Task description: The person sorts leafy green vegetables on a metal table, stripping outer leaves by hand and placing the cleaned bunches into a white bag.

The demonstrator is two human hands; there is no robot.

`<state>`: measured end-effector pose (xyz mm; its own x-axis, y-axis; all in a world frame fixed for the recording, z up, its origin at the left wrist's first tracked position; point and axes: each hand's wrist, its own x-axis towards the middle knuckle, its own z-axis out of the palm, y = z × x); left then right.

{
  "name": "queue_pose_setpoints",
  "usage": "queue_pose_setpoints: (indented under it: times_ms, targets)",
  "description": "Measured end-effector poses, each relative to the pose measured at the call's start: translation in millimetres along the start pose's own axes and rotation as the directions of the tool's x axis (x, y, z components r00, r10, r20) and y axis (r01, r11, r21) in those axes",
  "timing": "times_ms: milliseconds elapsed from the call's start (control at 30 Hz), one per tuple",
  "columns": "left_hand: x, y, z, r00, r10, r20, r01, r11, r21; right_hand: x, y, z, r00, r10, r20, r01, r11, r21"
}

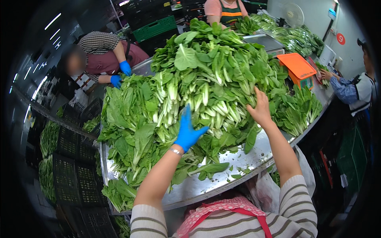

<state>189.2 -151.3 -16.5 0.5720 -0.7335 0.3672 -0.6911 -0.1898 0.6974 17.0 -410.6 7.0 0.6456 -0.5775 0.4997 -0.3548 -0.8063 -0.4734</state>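
A large heap of leafy greens with pale stalks (pixel 205 95) spreads over a metal table (pixel 193 187) before me. My left hand (pixel 189 131), in a blue glove, is over the near middle of the heap, thumb spread from its fingers and fingertips slightly blurred. Nothing shows in its grip. My bare right hand (pixel 261 108) is at the heap's right side, thumb apart from the fingers, its fingertips against the leaves. Between my hands lies a bunch of stalks (pixel 221 113) with white ends towards me. Loose leaves (pixel 211 168) lie near the front edge.
An orange weighing scale (pixel 297 67) stands at the right; a metal-topped scale (pixel 263 41) is farther back. Black crates (pixel 67 178) with greens stack at left. A blue-gloved co-worker (pixel 104 56) touches the heap's left. Others work at the back and right. A plastic bag (pixel 266 187) hangs near me.
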Motion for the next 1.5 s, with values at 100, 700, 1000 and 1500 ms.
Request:
queue_pose_setpoints:
  times_ms: [100,700,1000,1500]
  targets:
    - [4.7,5.2,14.5,0.999,-0.041,0.018,0.039,0.992,0.122,-4.6,12.5,0.2,1.000,-0.028,-0.004,0.028,0.999,0.034]
    - [-61.0,22.2,-30.2,0.991,-0.037,-0.131,0.051,0.993,0.106,-62.5,-133.6,31.3,0.865,-0.450,0.221,0.442,0.893,0.087]
    - [-180.0,-82.7,-153.6,0.814,-0.353,-0.461,0.573,0.620,0.536,-82.4,-194.9,74.9,0.736,-0.623,0.266,0.541,0.777,0.321]
    - [-220.3,-51.6,-113.1,0.588,-0.716,-0.376,0.650,0.695,-0.308,-113.7,-183.1,57.6,0.734,-0.558,0.386,0.454,0.827,0.333]
